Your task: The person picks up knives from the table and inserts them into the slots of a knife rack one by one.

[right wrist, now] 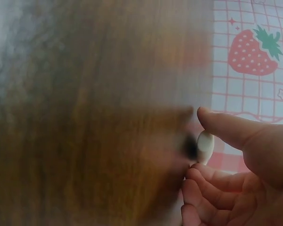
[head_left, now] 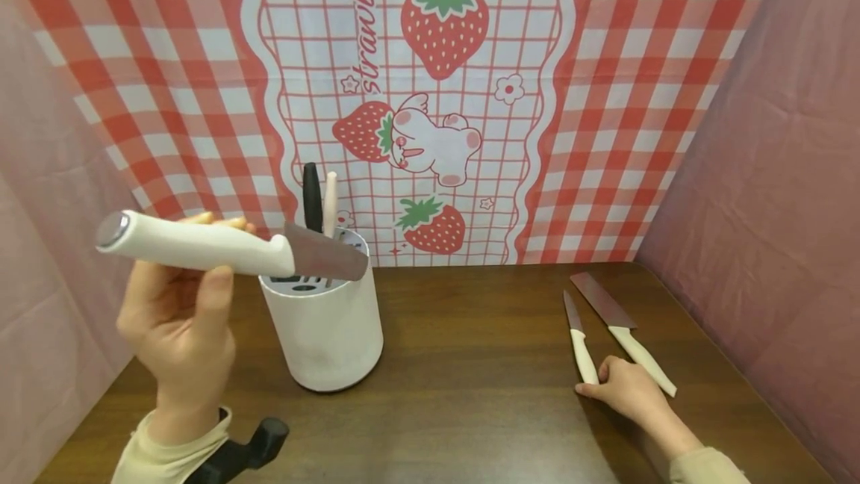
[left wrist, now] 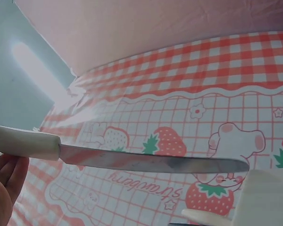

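My left hand point(head_left: 181, 338) holds a long-bladed kitchen knife point(left wrist: 28, 143) by its white handle, raised level at the left. Its blade point(left wrist: 155, 162) points right and overlaps the top of a round white knife block point(head_left: 329, 342) in the head view. A black-handled knife point(head_left: 312, 196) and a white-handled one point(head_left: 330, 204) stand upright in the block. At the right, my right hand point(head_left: 628, 391) has thumb and fingers around the handle end of a small paring knife point(head_left: 583, 357) lying on the table. The right wrist view shows the handle's butt point(right wrist: 205, 147) between thumb and fingers.
A cleaver point(head_left: 605, 301) with a white handle lies just right of the paring knife, its handle close behind my right hand. The brown wooden table point(head_left: 457, 364) ends at a strawberry-print checked cloth point(head_left: 443, 133). Pink cloth point(head_left: 732, 193) hangs at both sides.
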